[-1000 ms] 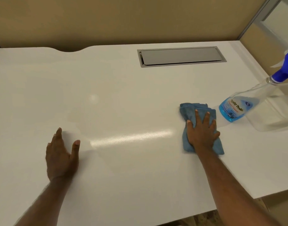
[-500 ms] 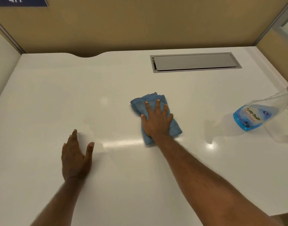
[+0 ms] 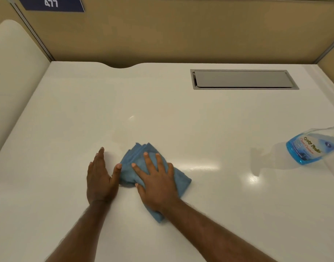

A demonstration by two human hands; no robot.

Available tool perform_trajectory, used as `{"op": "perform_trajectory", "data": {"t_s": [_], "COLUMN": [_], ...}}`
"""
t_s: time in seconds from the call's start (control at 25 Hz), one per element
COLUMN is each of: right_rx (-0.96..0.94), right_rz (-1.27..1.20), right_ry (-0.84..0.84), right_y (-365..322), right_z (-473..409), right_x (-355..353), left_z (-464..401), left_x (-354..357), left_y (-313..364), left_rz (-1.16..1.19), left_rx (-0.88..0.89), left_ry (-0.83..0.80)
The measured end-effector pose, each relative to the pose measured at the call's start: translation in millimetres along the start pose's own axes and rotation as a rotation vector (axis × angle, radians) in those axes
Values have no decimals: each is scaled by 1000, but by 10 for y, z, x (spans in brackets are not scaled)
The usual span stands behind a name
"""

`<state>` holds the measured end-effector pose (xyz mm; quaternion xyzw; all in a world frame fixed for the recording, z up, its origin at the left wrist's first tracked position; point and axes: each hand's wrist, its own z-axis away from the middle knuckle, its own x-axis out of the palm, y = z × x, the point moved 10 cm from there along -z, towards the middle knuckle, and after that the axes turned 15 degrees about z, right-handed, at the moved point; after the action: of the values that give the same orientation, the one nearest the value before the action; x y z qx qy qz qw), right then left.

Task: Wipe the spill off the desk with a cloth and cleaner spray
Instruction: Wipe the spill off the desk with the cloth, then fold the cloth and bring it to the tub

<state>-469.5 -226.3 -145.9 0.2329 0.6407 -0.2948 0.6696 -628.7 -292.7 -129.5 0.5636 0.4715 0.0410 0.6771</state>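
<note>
Folded blue microfibre cloth (image 3: 132,167) is pressed flat under the spread right hand (image 3: 158,183); left hand (image 3: 101,178) lies open on the white desk (image 3: 181,120), thumb touching the cloth. Judged soft, light, prone to bunching; best held by palm pressure over its middle.

The white desk (image 3: 181,114) is glossy and catches glare at about four o'clock. A grey hatch (image 3: 243,79) sits flush at one o'clock. A folded blue cloth (image 3: 133,168) lies near six o'clock under a flat right hand (image 3: 156,182); the left hand (image 3: 101,178) lies palm-down just beside it. A cleaner spray bottle (image 3: 306,148) stands at three o'clock.
</note>
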Motion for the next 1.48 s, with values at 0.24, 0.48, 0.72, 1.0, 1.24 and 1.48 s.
{"op": "perform_trajectory", "data": {"t_s": [0.24, 0.48, 0.72, 1.0, 1.24, 1.48], "right_rx": [110, 594, 671, 351, 399, 432], "right_rz": [141, 92, -1676, -2254, -1914, -1761], "right_ry": [66, 34, 166, -89, -72, 7], "right_y": [788, 1976, 1992, 1500, 2259, 3195], "right_z": [784, 1008, 747, 734, 1341, 2239], "right_x": [-29, -338, -595, -1013, -1004, -1048], "left_z": [-5, 5, 116, 554, 807, 1461], "left_x": [0, 45, 685, 1548, 1805, 2252], "left_y": [-51, -12, 753, 1972, 2414, 3092], "left_rz": [4, 20, 439, 1026, 1061, 903], "left_rx": [5, 8, -31, -445, -469, -281], "left_ry": [4, -39, -300, -1006, -1087, -1363]}}
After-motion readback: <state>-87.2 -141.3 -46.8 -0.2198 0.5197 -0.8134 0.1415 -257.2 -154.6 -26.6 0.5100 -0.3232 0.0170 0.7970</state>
